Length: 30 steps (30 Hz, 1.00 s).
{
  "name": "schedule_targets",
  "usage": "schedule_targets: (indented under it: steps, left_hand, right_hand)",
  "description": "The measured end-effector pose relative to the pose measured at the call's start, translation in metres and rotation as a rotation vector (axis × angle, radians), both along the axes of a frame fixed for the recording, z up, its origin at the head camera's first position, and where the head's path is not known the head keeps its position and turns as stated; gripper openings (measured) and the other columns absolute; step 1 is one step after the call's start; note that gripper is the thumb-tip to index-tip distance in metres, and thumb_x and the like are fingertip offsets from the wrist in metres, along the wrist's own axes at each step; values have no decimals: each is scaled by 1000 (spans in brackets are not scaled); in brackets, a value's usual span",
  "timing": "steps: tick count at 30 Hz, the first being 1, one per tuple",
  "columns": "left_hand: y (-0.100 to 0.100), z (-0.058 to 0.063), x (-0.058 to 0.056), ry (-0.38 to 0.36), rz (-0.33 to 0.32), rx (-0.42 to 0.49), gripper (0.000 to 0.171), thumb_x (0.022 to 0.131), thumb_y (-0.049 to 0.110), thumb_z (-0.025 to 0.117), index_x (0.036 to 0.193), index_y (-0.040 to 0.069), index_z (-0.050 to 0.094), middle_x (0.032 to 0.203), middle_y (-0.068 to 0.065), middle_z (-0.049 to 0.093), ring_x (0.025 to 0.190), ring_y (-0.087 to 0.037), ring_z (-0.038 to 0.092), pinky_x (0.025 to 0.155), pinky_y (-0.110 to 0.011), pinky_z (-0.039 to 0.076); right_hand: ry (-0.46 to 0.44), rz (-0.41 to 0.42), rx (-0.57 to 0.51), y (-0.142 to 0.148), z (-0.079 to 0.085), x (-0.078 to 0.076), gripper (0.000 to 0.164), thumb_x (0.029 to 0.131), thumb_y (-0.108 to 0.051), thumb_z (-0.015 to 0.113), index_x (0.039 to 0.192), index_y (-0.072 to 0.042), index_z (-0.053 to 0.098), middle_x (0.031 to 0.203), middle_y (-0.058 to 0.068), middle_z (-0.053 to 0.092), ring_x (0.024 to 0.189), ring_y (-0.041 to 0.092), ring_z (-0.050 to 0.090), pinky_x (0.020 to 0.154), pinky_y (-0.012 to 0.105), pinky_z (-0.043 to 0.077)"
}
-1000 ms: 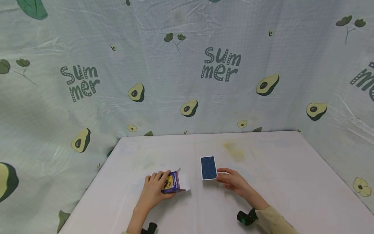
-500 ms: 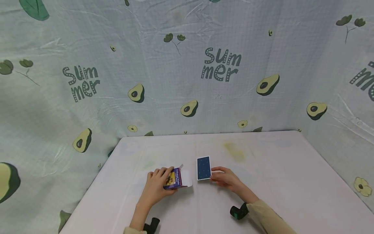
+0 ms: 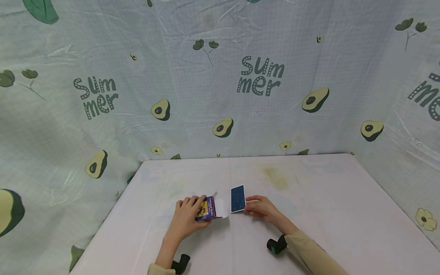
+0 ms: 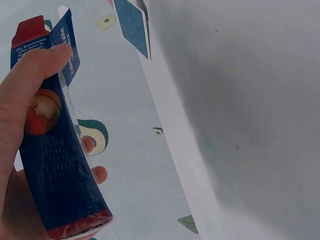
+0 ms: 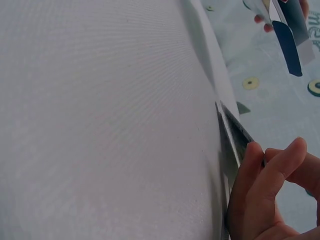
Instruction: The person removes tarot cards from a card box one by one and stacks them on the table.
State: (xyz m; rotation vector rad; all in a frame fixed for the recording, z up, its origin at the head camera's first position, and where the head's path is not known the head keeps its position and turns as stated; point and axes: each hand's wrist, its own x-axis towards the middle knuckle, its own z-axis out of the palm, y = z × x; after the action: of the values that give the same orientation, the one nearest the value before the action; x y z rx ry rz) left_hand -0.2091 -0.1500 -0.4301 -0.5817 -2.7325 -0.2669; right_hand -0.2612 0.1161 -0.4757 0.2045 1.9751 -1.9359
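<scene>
While both hands remain at work, the gap between them has narrowed since a second ago: the card (image 3: 238, 199) has moved left, the box (image 3: 205, 209) slightly right, and they now sit just beside each other. The left hand (image 3: 185, 217) has its grip clamped round the box — a narrow, glossy carton, blue with red ends, its white inner flap (image 3: 221, 209) facing the card. The right hand (image 3: 262, 208) has its grip pinched on the card's right edge. The card is flat, rectangular and dark blue, flecked with pale marks inside a thin white border. The desk (image 3: 309, 206) has a matte white covering, stained yellow; behind hangs a wrinkled sheet (image 3: 192, 84) printed with avocados.
</scene>
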Motion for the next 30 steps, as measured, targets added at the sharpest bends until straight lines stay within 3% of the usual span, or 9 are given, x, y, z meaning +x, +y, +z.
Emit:
schedule_targets:
  steps: [11, 18, 30]
  left_hand:
    - [1, -1, 1, -9, 12, 14, 77, 61, 45, 78, 126, 17, 48, 108, -3, 55, 95, -21, 49, 80, -41, 35]
    - [-2, -3, 2, 11, 16, 10, 76, 61, 46, 77, 125, 17, 49, 106, -2, 55, 92, -20, 50, 77, -39, 35]
    - [-5, -6, 4, 27, 8, 18, 76, 60, 46, 78, 124, 17, 49, 105, -2, 55, 90, -20, 49, 75, -38, 34]
  right_hand:
    - [14, 7, 7, -3, 2, -3, 40, 78, 0, 61, 115, 12, 49, 68, 3, 66, 59, 8, 63, 49, 15, 47]
    - [-8, -23, 87, -4, 3, -2, 34, 79, -2, 61, 110, 9, 54, 70, 5, 66, 57, 10, 63, 47, 18, 47]
    - [8, -32, 93, -3, 5, 2, 32, 81, -2, 58, 110, 9, 52, 71, 6, 65, 58, 11, 63, 49, 19, 48]
